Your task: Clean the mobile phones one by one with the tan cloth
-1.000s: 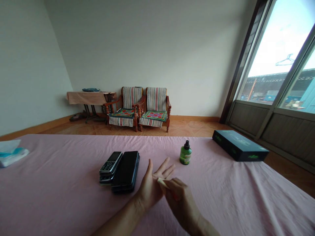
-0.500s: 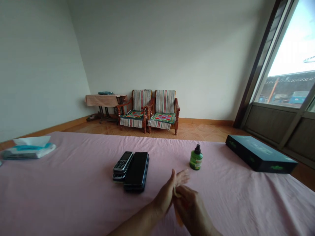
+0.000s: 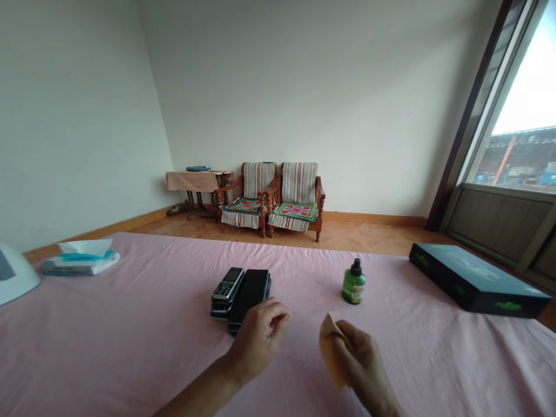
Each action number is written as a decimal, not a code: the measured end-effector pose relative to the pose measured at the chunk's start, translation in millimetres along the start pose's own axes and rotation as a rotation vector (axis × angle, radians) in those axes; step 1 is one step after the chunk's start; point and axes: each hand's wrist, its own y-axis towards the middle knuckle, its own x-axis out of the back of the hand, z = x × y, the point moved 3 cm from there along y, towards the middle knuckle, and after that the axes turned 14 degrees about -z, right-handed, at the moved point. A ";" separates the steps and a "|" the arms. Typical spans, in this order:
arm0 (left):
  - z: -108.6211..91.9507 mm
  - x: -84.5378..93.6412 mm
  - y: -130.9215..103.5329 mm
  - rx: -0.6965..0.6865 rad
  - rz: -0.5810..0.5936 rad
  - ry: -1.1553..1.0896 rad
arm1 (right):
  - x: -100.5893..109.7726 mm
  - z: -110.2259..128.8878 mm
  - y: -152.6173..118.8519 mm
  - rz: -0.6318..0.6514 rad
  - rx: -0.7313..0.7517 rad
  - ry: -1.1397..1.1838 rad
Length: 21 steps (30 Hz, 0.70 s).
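My right hand (image 3: 358,353) is closed on a thin yellow-orange cloth (image 3: 332,353), which hangs down on its left side. My left hand (image 3: 260,330) is apart from it, fingers curled in with a gap showing between thumb and fingertips and nothing visible inside. It hovers by the near end of a stack of dark smartphones (image 3: 252,289) and hides part of it. Against that stack's left side lies a pile of keypad phones (image 3: 228,286). Beyond my right hand a green bottle (image 3: 353,285) with a black cap stands upright.
A pink cloth (image 3: 165,324) covers the table. On it are a tissue pack (image 3: 82,260) at the far left, a white rounded object (image 3: 17,275) at the left edge and a flat black box (image 3: 478,281) at the right. Two chairs (image 3: 295,202) stand beyond.
My hands have come apart; the left moved left towards the phones and its fingers curled. The cloth stays in my right hand. The view has turned slightly left, bringing the white object in.
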 end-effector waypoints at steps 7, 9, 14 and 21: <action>31.8 67.9 -10.8 -0.277 -0.176 0.648 | -2.4 -14.5 6.4 0.004 -0.230 0.123; 38.8 69.4 -13.0 -0.367 -0.196 0.839 | -2.8 -15.4 6.7 0.006 -0.257 0.164; 41.5 57.9 -14.6 -0.461 -0.209 1.076 | 0.6 -20.3 10.9 -0.003 -0.180 0.199; 34.8 48.4 -14.0 -0.417 -0.199 1.244 | -0.1 -19.1 12.5 -0.059 -0.133 0.197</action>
